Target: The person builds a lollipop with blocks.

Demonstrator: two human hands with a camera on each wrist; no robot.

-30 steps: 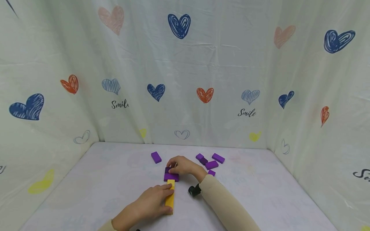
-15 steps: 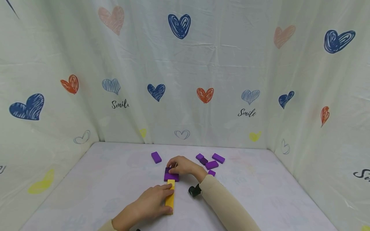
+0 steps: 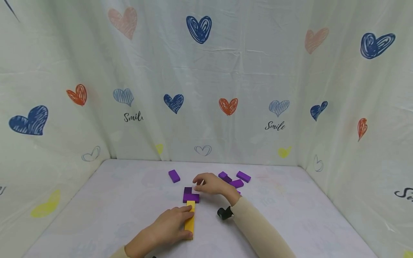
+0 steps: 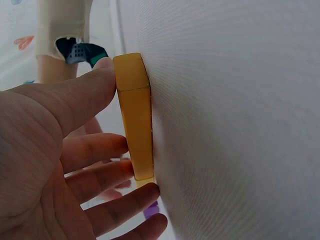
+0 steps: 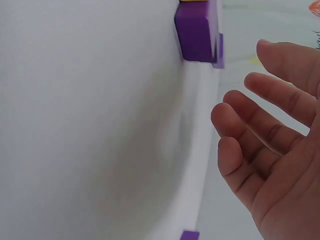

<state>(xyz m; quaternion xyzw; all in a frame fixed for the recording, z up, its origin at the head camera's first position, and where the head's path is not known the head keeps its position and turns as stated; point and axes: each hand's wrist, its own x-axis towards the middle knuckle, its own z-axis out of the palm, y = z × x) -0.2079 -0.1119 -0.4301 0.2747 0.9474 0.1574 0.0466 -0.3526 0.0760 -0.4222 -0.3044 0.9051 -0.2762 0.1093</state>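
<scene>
A long yellow block (image 3: 189,224) lies flat on the table, pointing away from me. My left hand (image 3: 169,225) rests on it, thumb at the near end and fingertips farther along; in the left wrist view, the thumb and two fingers touch the yellow block (image 4: 136,127) from one side. Beyond its far end lies a crosswise purple block (image 3: 193,198), with a darker purple block (image 3: 188,190) behind its left part. My right hand (image 3: 211,184) hovers right of these, fingers loosely bent and holding nothing. In the right wrist view, a gap separates the right hand (image 5: 280,135) from the purple block (image 5: 196,32).
One loose purple block (image 3: 174,176) lies at the back left. Several others sit behind the right forearm, including a purple block (image 3: 243,176) at the back right. A black wrist camera (image 3: 224,213) hangs under the right sleeve. A heart-printed curtain (image 3: 206,71) encloses the table.
My right hand has let go of the darker purple block and moved a little right. The purple blocks beyond the yellow one stay in place, and the left hand has not moved.
</scene>
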